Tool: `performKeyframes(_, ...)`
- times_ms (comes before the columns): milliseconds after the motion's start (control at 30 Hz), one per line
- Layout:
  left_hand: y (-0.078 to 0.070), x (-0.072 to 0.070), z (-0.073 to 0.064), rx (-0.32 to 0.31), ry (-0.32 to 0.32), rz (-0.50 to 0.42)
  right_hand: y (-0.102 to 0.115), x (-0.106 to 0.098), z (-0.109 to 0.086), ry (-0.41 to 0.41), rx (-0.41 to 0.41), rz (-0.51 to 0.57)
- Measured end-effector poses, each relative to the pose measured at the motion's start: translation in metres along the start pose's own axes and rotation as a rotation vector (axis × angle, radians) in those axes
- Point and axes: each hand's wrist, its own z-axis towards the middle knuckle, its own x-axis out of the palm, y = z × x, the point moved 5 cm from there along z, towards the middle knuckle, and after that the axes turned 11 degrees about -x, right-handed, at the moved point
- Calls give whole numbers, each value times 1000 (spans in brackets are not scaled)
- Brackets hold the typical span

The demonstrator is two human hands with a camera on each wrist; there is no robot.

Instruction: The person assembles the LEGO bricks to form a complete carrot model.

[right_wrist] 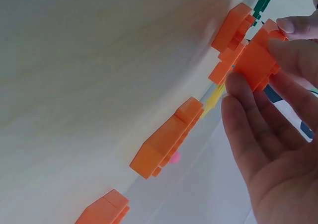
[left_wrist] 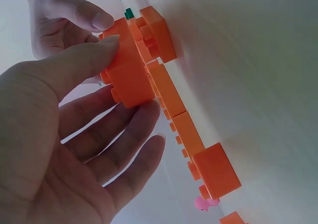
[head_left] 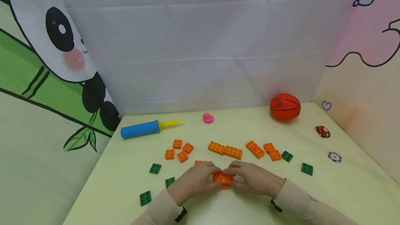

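Note:
An orange toy building brick (head_left: 223, 177) is held between my two hands near the front of the table. My left hand (head_left: 197, 180) pinches one end of it, the thumb (left_wrist: 89, 60) lying along its side in the left wrist view. At the other end my right hand (head_left: 254, 176) grips it with thumb and fingertips. The wrist views show this brick raised off the tabletop, studs up. Another orange brick (left_wrist: 160, 33) rests on the table just below; only its edge shows in the head view. Beyond the left hand, a further orange brick (head_left: 198, 162) is partly hidden.
Behind the hands lie two long orange bricks (head_left: 216, 148), with groups of square orange bricks (head_left: 182, 156) on both sides. Green bricks (head_left: 155, 168) lie left and right. Farther out are a blue pump (head_left: 140, 129), pink duck (head_left: 208, 118), red ball (head_left: 285, 107), toy car (head_left: 322, 131) and chip (head_left: 334, 157).

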Motion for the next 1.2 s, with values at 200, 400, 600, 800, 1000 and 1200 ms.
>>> performKeyframes(200,-2,3,0,43,-1,-10,-1,2,-4,-2,-13,-9)
performKeyframes(400,-2,5,0,54,9,-6,-3,3,-4,5,-7,-16)
performKeyframes(600,-2,8,2,77,14,-15,-2,4,-6,1,-17,0)
performKeyframes(800,1,10,4,48,38,-40,-3,5,-6,4,-15,8)
performKeyframes(1000,2,11,5,33,53,-71,-3,5,-4,-2,-24,14)
performKeyframes(1200,1,12,5,32,64,-87,-4,6,-3,-1,-20,40)
